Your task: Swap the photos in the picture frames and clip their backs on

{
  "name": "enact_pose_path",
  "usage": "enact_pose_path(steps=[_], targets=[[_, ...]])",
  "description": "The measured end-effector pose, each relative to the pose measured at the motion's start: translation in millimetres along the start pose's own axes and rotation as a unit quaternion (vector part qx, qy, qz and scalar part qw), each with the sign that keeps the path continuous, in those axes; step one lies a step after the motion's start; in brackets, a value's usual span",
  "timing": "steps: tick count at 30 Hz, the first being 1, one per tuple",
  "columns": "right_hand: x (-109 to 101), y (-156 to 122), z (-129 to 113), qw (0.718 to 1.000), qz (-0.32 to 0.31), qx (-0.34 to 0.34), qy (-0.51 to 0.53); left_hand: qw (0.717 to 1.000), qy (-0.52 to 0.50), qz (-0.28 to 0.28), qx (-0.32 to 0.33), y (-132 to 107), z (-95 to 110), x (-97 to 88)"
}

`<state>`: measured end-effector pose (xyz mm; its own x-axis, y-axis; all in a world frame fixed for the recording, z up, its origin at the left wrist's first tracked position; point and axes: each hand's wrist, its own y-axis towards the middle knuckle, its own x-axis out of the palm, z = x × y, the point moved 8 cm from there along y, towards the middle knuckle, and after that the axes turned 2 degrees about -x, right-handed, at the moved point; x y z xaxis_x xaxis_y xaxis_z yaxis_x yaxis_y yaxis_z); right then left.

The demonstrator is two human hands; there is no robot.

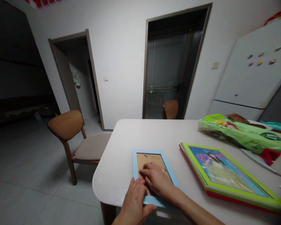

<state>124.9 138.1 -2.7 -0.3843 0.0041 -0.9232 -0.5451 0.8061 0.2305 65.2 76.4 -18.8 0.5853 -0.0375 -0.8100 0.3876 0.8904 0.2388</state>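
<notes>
A light blue picture frame (135, 162) lies face down near the table's front left corner, its brown backing board (152, 159) up. My right hand (158, 179) rests on the backing, fingers curled with the tips at the board's left edge. My left hand (133, 200) lies on the frame's lower left part, fingers flat and pressed on it. A small metal hanger (145, 155) shows at the top of the backing.
White table (159, 134) with rounded corners. To the right lie a green-framed picture (224, 172) stacked on a red frame, and green plastic packages (245, 132). A wooden chair (77, 140) stands left of the table. A white fridge (255, 75) at right, doorways behind.
</notes>
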Motion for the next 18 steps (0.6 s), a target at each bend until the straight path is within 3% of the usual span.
enact_pose_path(steps=[9, 11, 15, 18], targets=[[-1.9, -3.6, -12.5, 0.998, -0.005, -0.024, 0.052, 1.0, -0.017, 0.014, 0.007, -0.2, -3.0, 1.2], [-0.6, 2.6, 0.4, 0.998, 0.022, -0.002, 0.059, 1.0, -0.013, 0.011, 0.01, 0.1, -3.5, 2.5], [0.1, 23.7, 49.9, 0.988, 0.084, 0.127, 0.028, 1.0, 0.002, 0.001, 0.005, 1.3, -4.5, 3.6], [2.1, 39.4, 76.8, 0.979, 0.094, 0.179, 0.016, 1.0, 0.007, -0.004, 0.014, 1.6, -6.3, 5.9]])
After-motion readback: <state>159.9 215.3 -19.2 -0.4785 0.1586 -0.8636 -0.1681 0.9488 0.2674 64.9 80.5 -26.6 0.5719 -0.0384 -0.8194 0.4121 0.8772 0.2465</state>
